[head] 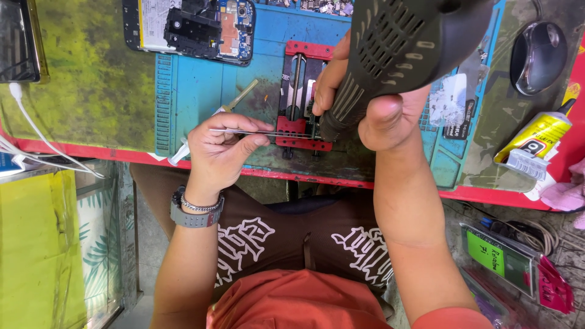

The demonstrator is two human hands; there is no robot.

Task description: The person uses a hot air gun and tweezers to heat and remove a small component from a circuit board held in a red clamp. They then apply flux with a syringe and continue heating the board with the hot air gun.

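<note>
A seated person in an orange shirt and dark printed shorts works at a cluttered repair desk (pixel 91 91). The left hand (pixel 222 149), a watch and bracelet at its wrist, pinches thin metal tweezers (pixel 256 132) closed, tips pointing toward a red clamp fixture (pixel 303 97) on the blue work mat (pixel 195 91). The right hand (pixel 372 103) is wrapped tight around a dark hot-air handpiece (pixel 402 42), nozzle aimed down at the small board held in the fixture, just beside the tweezer tips. The work looks mid-step: heating a part on the clamped board while the tweezers wait to lift or nudge it, a move that calls for a steady nozzle and a light, exact touch. Farther off lie an opened phone (pixel 189 27) with its back removed, a computer mouse (pixel 536 58) and a yellow glue tube (pixel 533 143).
</note>
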